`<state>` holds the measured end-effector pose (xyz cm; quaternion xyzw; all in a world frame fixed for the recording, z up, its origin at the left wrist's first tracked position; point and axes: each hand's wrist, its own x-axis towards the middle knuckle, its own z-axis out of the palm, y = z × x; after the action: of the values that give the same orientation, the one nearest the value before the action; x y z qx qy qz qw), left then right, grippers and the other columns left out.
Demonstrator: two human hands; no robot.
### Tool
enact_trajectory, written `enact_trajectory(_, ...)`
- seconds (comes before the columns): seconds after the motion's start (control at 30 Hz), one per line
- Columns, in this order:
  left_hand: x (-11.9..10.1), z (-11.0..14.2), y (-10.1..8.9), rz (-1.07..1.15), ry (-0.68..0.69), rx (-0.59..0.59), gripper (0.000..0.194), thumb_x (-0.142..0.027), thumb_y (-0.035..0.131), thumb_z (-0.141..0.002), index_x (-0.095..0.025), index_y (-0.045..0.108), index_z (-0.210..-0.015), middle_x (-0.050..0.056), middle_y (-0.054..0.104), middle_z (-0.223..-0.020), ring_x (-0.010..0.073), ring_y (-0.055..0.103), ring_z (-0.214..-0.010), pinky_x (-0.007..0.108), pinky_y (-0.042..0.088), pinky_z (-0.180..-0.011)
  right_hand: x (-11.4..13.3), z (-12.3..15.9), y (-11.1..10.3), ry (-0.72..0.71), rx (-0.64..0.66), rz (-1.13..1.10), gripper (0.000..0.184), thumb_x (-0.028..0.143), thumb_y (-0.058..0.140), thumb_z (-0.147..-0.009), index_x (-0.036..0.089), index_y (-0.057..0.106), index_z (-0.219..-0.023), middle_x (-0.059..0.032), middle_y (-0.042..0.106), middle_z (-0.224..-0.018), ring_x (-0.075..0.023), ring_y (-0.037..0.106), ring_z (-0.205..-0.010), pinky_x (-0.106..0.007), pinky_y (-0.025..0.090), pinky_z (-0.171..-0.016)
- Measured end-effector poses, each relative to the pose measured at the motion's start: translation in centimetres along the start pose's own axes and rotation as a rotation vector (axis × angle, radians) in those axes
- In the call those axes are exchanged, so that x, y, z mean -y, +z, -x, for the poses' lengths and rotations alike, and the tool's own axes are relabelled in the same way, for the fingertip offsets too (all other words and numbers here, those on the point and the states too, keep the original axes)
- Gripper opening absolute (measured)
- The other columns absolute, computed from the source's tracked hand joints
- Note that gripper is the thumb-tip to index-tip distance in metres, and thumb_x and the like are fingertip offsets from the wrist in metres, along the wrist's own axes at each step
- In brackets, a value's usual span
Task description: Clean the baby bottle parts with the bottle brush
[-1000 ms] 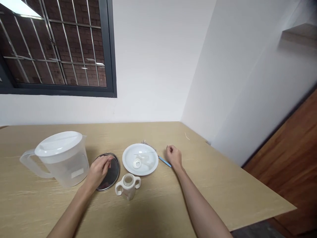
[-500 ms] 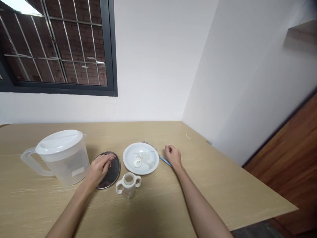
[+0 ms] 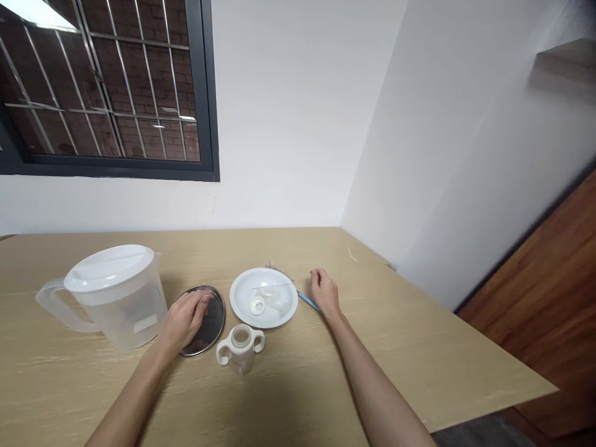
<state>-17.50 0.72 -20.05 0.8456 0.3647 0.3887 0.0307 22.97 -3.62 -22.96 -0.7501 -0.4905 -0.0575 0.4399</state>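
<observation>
Left hand (image 3: 186, 318) and right hand (image 3: 325, 292) are loosely clenched, nothing visibly held.
The tray (image 3: 212, 323), beneath the left, lies well in from the bench's (image 3: 433, 347) far edge; probably light, stiff and slippery, it is best gripped by its rim.

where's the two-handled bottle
In the head view, left of centre: the two-handled bottle stands in front of the white plate, right of the dark round tray.

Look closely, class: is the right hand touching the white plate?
Apart. The head view shows a strip of tabletop between the right hand and the nearest rim of the white plate.
</observation>
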Motion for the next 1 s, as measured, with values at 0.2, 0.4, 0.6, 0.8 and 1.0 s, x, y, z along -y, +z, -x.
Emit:
enact_trajectory(0.2, -0.1, 0.0, -0.3, 0.013, -0.053, 0.049, 0.032, -0.035, 0.033, -0.101, -0.022, 0.052, -0.079, 0.0, 0.061, -0.073, 0.0172, 0.057, -0.071, 0.03, 0.042, -0.069, 0.2, 0.0, 0.0, 0.015, 0.021, 0.016, 0.036, 0.039, 0.034, -0.097, 0.02, 0.063, -0.097, -0.0082, 0.071, -0.089, -0.0208, 0.062, -0.081, -0.028, 0.036, -0.07)
enact_trajectory(0.4, -0.2, -0.1, -0.3, 0.006, -0.013, 0.081, 0.029, -0.036, 0.036, -0.101, -0.022, 0.056, -0.084, 0.002, 0.065, -0.081, 0.0183, 0.06, -0.08, 0.029, 0.043, -0.073, 0.5, 0.2, -0.3, 0.007, 0.031, 0.013, 0.034, 0.041, 0.036, -0.096, 0.021, 0.063, -0.098, -0.0064, 0.07, -0.089, -0.0203, 0.062, -0.081, -0.028, 0.038, -0.071)
enact_trajectory(0.6, -0.2, 0.0, -0.4, -0.006, 0.021, 0.073, 0.03, -0.035, 0.037, -0.1, -0.022, 0.057, -0.082, 0.001, 0.065, -0.077, 0.0176, 0.06, -0.075, 0.029, 0.043, -0.072, 0.5, 0.0, -0.1, 0.001, 0.02, -0.002, 0.028, 0.037, 0.04, -0.091, 0.02, 0.062, -0.096, -0.0062, 0.069, -0.089, -0.0197, 0.062, -0.082, -0.028, 0.039, -0.072)
enact_trajectory(0.8, -0.3, -0.1, -0.5, -0.025, 0.055, 0.061, 0.03, -0.036, 0.038, -0.1, -0.022, 0.059, -0.083, 0.002, 0.066, -0.076, 0.0178, 0.061, -0.075, 0.029, 0.044, -0.071, 0.7, 0.1, -0.1, -0.023, 0.013, -0.024, 0.019, 0.03, 0.044, -0.081, 0.02, 0.06, -0.082, -0.0035, 0.066, -0.076, -0.0182, 0.059, -0.071, -0.027, 0.038, -0.067)
enact_trajectory(1.0, -0.5, -0.1, -0.5, -0.045, 0.054, 0.06, 0.029, -0.034, 0.038, -0.1, -0.022, 0.059, -0.084, 0.002, 0.068, -0.079, 0.0178, 0.062, -0.076, 0.029, 0.046, -0.073, 1.5, 0.3, -0.7, -0.063, -0.056, -0.069, 0.012, 0.029, 0.048, -0.077, 0.021, 0.056, -0.074, -0.0012, 0.061, -0.068, -0.0168, 0.055, -0.065, -0.026, 0.037, -0.063)
